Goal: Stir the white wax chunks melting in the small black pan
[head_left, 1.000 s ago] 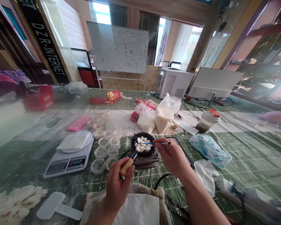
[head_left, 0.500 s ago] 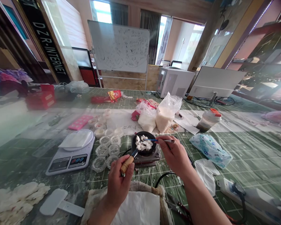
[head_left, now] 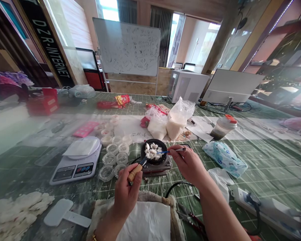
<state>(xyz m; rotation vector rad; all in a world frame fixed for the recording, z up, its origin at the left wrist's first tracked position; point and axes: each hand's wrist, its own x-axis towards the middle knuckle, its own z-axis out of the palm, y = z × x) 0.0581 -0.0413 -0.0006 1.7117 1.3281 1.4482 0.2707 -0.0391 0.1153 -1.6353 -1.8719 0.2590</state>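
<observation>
My left hand (head_left: 126, 190) is closed round the wooden handle of a small black frying pan (head_left: 143, 147). The pan rests on a small hot plate (head_left: 157, 171). White chunks (head_left: 153, 150) lie in the pan, some of them heaped. My right hand (head_left: 187, 162) pinches a thin blue stick-like tool (head_left: 165, 152), perhaps a brush, whose far end reaches among the chunks. Just left of the pan stand several clear round cups (head_left: 108, 159). Below my hands lies a white sheet (head_left: 150, 221) on a folded cloth (head_left: 177, 217).
A kitchen scale (head_left: 76, 160) stands left, with a white scraper (head_left: 65, 214) nearer me. Bags of pale granules (head_left: 177, 122) are behind the pan. On the right are a shaker bottle (head_left: 223, 127), a wipes pack (head_left: 225, 158), a power strip (head_left: 266, 209) and pliers (head_left: 190, 216).
The tool's tip has shifted slightly toward the near right part of the pan, and the chunks lie a little differently. My left hand keeps its hold on the handle.
</observation>
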